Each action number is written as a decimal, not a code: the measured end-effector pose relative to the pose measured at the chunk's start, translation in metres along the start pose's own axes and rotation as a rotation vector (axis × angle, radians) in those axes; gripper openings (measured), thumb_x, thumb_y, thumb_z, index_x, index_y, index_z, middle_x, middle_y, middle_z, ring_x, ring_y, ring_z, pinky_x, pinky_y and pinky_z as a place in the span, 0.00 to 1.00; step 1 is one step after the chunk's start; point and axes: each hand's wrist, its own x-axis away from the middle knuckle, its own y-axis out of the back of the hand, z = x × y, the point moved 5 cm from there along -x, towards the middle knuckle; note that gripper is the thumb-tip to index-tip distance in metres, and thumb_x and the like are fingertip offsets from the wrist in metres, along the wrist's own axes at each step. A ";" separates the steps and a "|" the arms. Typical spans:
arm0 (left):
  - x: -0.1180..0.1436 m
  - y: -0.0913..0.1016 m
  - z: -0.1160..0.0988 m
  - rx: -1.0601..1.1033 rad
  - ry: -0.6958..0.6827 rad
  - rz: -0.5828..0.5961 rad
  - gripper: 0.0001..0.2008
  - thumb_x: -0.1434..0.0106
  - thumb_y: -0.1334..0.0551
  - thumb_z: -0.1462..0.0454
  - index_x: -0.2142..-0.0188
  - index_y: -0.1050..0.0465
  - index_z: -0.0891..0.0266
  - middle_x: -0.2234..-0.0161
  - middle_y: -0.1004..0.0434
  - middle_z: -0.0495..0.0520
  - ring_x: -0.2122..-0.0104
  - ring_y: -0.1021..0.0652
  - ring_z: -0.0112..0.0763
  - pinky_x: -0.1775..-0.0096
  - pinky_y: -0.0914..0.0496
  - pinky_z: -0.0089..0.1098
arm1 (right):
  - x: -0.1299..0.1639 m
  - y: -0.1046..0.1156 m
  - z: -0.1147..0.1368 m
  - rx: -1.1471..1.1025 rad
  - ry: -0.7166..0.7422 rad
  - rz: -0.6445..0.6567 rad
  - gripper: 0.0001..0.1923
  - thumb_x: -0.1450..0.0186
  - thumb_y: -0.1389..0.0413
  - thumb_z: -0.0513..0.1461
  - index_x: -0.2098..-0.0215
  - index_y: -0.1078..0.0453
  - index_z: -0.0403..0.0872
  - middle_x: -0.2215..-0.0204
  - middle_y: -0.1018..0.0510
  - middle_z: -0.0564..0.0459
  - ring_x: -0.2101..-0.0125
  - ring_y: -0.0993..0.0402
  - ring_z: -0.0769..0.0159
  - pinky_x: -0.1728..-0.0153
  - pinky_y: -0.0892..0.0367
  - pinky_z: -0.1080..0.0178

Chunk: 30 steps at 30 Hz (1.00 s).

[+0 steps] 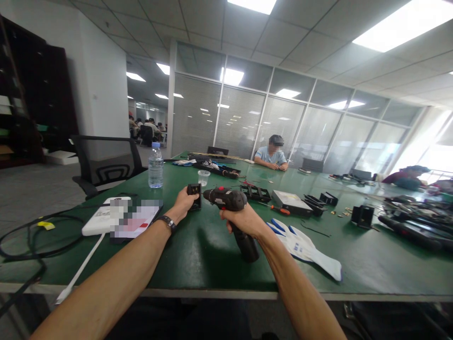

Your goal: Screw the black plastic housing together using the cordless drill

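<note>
My right fingers [229,226] grip a black pistol-shaped drill [226,197] aimed left at, perhaps touching, the black boxy part [194,190] my left fingers [184,194] clasp.

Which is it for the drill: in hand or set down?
In hand: the right hand grips the drill, its nose toward the black part held in the left hand.

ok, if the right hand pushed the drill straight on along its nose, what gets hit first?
Most likely the black part in the left hand: the nose of the drill in the right hand points at it. Any gap is hard to judge from one view.
</note>
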 end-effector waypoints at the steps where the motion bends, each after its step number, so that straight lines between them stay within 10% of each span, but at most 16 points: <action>1: 0.000 0.000 0.000 0.000 0.004 0.001 0.20 0.53 0.33 0.64 0.58 0.28 0.63 0.65 0.22 0.55 0.67 0.24 0.34 0.62 0.29 0.37 | 0.000 0.000 -0.001 -0.005 -0.001 -0.001 0.04 0.45 0.44 0.37 0.74 0.36 0.46 0.86 0.32 0.60 0.86 0.33 0.71 0.84 0.40 0.70; 30: 0.001 0.000 -0.001 0.024 0.004 -0.015 0.20 0.54 0.33 0.66 0.59 0.28 0.64 0.64 0.23 0.55 0.67 0.24 0.33 0.60 0.29 0.37 | 0.000 0.000 -0.003 0.012 0.020 0.030 0.05 0.44 0.45 0.37 0.76 0.37 0.46 0.88 0.31 0.59 0.87 0.35 0.71 0.84 0.39 0.70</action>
